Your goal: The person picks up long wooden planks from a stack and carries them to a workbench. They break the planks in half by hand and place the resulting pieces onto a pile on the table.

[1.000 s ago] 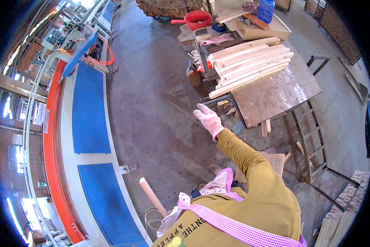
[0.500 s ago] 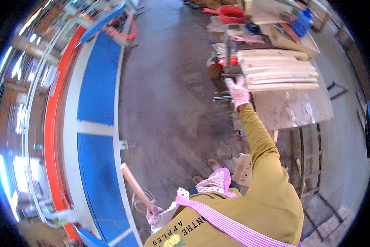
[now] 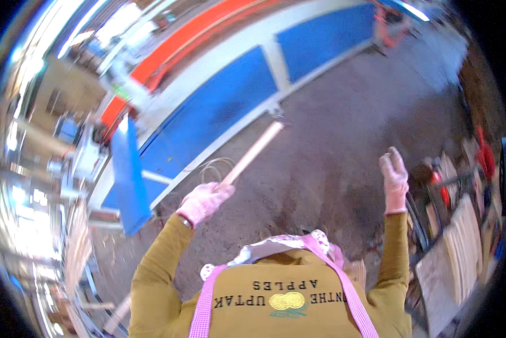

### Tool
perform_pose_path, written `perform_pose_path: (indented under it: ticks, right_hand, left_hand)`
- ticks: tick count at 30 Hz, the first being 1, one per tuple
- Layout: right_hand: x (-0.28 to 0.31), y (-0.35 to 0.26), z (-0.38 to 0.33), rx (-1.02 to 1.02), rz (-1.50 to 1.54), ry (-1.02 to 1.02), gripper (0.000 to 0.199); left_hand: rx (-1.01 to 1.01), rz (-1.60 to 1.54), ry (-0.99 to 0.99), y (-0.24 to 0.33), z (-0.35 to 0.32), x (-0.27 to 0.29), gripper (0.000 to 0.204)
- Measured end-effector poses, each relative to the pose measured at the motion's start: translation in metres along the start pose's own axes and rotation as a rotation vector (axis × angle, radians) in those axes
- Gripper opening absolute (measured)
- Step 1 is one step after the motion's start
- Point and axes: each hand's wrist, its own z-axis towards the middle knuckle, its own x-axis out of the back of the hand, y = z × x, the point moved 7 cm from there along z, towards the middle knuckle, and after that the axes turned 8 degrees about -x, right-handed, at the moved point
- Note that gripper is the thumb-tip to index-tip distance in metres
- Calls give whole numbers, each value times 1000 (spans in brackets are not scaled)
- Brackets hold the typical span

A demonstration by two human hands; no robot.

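My feed now has the long machine (image 3: pixel 219 101) slanting across the top, the counter (image 3: pixel 433 284) swung lower right. The wooden strip (image 3: pixel 253 154), beside the machine's near edge, is clasped in my left grip (image 3: pixel 205 203); my right grip (image 3: pixel 396 183), unclenched, has left the counter's edge.

Upside-down black lettering (image 3: pixel 282 284) across olive sweatshirt (image 3: pixel 281 325).

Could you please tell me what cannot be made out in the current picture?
All in the head view:
- The near end of the wooden strip: hidden inside the left hand.
- The exact number of pieces in the board stack: blurred and squeezed toward the fisheye rim.
- The far end of the red rail: cut off by the upper edge.
- Small details of the pale pile at left: blurred.
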Motion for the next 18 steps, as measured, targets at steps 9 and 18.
perform_pose_path:
  ticks: [9,18]
  right_hand:
    - [-388,-187,-177,1144,-1058,-504,79]
    - [-502,-189,-147,1000,-1350,-468,51]
  left_hand:
    - [-281,485,48,-52,0,73,64]
    - [-476,482,602,-161,-19,150,62]
